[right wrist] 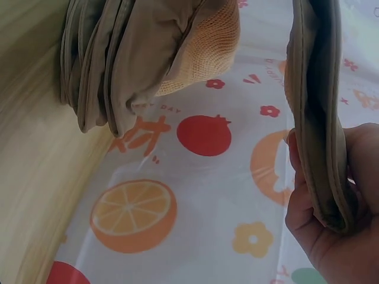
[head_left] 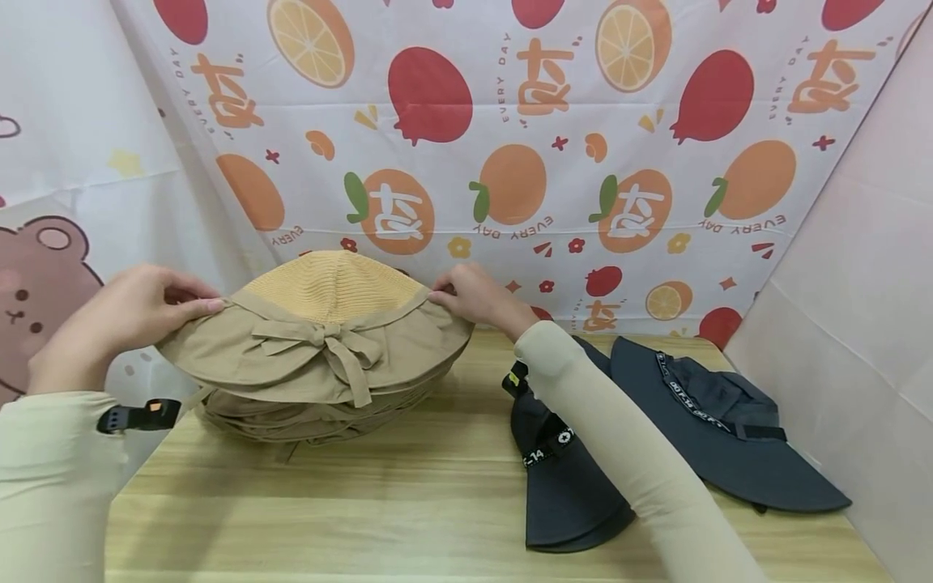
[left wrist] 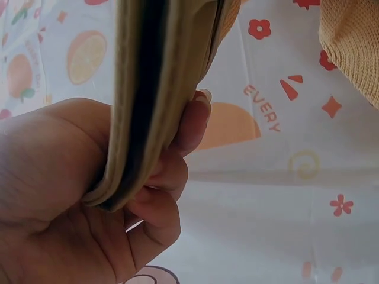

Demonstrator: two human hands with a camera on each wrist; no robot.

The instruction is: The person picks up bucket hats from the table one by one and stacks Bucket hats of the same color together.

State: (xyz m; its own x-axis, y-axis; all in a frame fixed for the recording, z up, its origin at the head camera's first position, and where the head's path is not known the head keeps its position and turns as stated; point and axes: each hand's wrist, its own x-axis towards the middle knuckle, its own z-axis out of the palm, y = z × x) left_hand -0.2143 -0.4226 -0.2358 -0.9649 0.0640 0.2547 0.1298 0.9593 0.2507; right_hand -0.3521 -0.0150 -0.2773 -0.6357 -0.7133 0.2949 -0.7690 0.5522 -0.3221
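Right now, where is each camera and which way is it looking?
Head: up on the person's head, looking down at the table; both hands and sleeves show, holding the tan hat.
Left wrist: under the left hand, looking up along the hat brim.
Right wrist: by the right hand, looking past the brim at the hat stack.
Shared: every view shows the tan hat and fruit cloth.

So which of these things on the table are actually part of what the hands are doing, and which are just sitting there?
In hand:
- tan hat, brim pinched by left hand and right hand
- stack of tan hats beneath it

Lying about:
- two dark hats on the wooden table
- fruit-print cloth behind
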